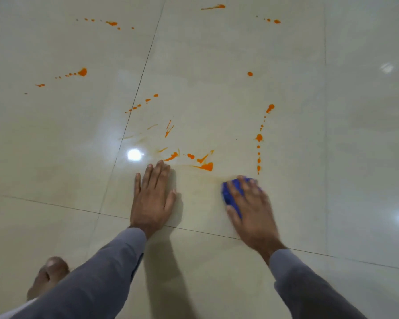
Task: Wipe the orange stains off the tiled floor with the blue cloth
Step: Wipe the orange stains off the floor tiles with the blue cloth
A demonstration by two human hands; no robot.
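My right hand [251, 206] lies on top of the bunched blue cloth [228, 194] and presses it onto the glossy beige tiled floor [217, 88]; the hand is motion-blurred. Flat on the tile to the left rests my left hand [153, 194], fingers straight, fingertips almost at the nearest orange stains. Orange splashes [206, 166] and smeared streaks [168, 130] lie just beyond both hands. A dotted orange trail [259, 137] runs away from the cloth. More orange drops [83, 72] are scattered farther left and at the far side [219, 6].
Dark grout lines [138, 84] cross the floor between large tiles. A bare foot [50, 276] stands at the lower left beside my left sleeve. Bright lamp reflections [134, 154] shine on the tiles.
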